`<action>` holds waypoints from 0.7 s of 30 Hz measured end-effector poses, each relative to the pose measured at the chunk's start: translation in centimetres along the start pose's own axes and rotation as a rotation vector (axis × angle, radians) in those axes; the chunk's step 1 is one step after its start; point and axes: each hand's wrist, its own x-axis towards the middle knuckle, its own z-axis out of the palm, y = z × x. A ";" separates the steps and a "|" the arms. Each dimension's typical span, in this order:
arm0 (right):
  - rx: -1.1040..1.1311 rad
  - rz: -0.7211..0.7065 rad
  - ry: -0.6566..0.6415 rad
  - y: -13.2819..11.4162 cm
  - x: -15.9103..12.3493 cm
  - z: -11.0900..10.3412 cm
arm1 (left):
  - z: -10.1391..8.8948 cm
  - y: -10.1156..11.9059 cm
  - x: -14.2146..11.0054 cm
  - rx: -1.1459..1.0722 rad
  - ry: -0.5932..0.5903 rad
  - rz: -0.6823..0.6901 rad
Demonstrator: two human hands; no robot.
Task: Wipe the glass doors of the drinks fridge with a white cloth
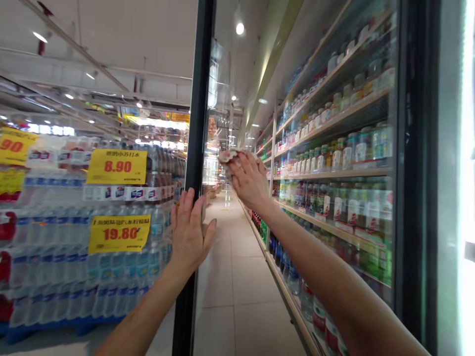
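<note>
A glass door (237, 277) with a black frame (202, 99) stands in front of me. My left hand (191, 232) lies flat against the frame's left upright, fingers stretched upward and thumb apart. Farther right and higher, my right hand (250, 180) presses a crumpled, light patterned cloth (228, 157) against the pane near its left side. Part of the cloth is hidden under the fingers.
Shelves (334, 173) of bottled drinks appear in the glass on the right. Stacked packs of bottles (55, 247) stand on a blue base (74, 324) at left, with yellow price signs (117, 166). A tiled floor (222, 282) shows through the pane.
</note>
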 end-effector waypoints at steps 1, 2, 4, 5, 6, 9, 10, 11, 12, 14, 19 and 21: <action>-0.011 0.039 0.017 0.4 0.2 -0.2 | 0.2 0.1 0.5 -0.001 0.005 0.009; -0.008 0.008 0.010 0.6 0.2 -0.3 | 0.4 0.2 1.0 -0.004 0.007 0.017; 0.029 -0.233 -0.059 0.7 -0.4 -0.3 | 0.8 0.5 2.1 -0.013 0.014 0.036; 0.050 -0.369 -0.104 0.8 -0.7 -0.3 | 1.0 0.6 2.6 -0.017 0.017 0.039; 0.064 -0.458 -0.136 0.9 -0.7 -0.2 | 1.2 0.8 3.1 -0.020 0.016 0.037; 0.028 -0.302 -0.108 2.1 0.8 -0.4 | 1.7 1.3 4.3 -0.025 -0.002 0.015; 0.000 -0.150 -0.066 2.5 1.5 -0.6 | 1.8 1.5 4.6 -0.030 -0.012 0.005; -0.022 -0.011 -0.025 2.9 2.0 -0.9 | 1.9 1.6 4.8 -0.036 -0.020 -0.001; -0.034 0.081 0.003 3.2 2.2 -1.1 | 2.1 1.8 4.9 -0.042 -0.027 -0.004; -0.018 0.047 -0.007 3.5 1.7 -1.5 | 2.5 2.1 5.2 -0.053 -0.033 -0.005; -0.056 -0.012 0.000 7.6 -1.3 -2.6 | 4.1 2.8 6.7 -0.042 -0.061 -0.006; -0.137 0.342 0.151 10.1 -1.6 -3.3 | 4.8 3.1 7.4 -0.016 -0.085 -0.027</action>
